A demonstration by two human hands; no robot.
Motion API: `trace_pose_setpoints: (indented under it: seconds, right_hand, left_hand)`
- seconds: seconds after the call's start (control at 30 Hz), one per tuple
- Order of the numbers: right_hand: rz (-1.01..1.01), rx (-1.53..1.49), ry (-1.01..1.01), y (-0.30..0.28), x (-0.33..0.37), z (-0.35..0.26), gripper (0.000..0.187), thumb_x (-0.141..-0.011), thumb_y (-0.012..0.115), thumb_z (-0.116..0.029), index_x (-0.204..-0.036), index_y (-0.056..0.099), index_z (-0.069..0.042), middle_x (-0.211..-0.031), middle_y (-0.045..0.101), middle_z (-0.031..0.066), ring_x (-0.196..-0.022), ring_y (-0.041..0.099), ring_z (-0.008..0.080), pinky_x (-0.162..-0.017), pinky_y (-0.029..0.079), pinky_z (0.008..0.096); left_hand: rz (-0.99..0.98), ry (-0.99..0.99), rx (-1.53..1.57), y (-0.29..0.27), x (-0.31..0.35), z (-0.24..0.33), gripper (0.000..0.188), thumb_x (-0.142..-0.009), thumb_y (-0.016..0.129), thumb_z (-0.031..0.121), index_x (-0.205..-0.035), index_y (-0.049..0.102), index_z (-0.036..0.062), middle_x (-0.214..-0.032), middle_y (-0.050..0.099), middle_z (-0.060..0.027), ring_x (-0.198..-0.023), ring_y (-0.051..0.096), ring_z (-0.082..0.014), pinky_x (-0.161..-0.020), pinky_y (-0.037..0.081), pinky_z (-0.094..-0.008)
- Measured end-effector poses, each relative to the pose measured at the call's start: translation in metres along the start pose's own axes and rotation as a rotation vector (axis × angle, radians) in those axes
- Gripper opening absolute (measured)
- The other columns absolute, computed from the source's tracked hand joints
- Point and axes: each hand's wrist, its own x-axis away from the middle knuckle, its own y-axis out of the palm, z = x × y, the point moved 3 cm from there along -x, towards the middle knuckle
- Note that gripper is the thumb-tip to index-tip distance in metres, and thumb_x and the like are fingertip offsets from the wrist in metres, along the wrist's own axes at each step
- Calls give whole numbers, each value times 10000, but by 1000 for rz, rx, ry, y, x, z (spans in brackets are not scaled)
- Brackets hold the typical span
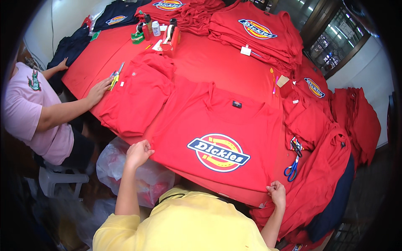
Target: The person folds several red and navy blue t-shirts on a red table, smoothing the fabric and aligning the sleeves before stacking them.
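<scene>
Scissors with silver blades and yellow handles (114, 80) lie against a co-worker's hand (98, 92) at the left edge of the red surface (201, 62), beside a loosely folded red fabric bundle (136, 98). Your left hand (140, 154) pinches the near left corner of a red fabric shirt (226, 119), spread along the surface's near edge. Well apart, your right hand (277, 193) pinches its near right corner. Blue-handled scissors (292, 167) rest beside rumpled red shirts (319, 175) heaped at the right edge.
</scene>
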Motion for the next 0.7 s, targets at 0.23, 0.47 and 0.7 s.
trace_pose_setpoints:
  seconds: [0.23, 0.47, 0.7]
  right_hand:
    - [322, 279, -489, 11, -24, -99, 170, -905, 577, -80, -1024, 616, 35, -1034, 638, 209, -996, 604, 362, -848, 468, 424]
    - [440, 424, -715, 64, -101, -99, 430, -932, 533, -94, -1334, 460, 41, -1405, 461, 190, -1333, 394, 346, -1112, 302, 445]
    - [283, 297, -502, 42, -146, -136, 376, -913, 507, -20, -1285, 513, 28, -1283, 542, 221, -1246, 470, 372, -1050, 381, 424]
  left_hand:
    - [564, 345, 52, -6, -80, 54, 299, -859, 672, 240, -1037, 600, 10, -947, 654, -164, -917, 605, -354, -804, 481, -451]
    - [179, 169, 956, -2, -175, 46, 166, -836, 745, 149, -832, 620, 40, -733, 614, 8, -664, 558, -61, -619, 459, -215]
    - [127, 263, 536, -21, -185, 85, 201, -836, 725, 157, -785, 609, 1, -721, 610, -4, -639, 530, -78, -601, 442, -259]
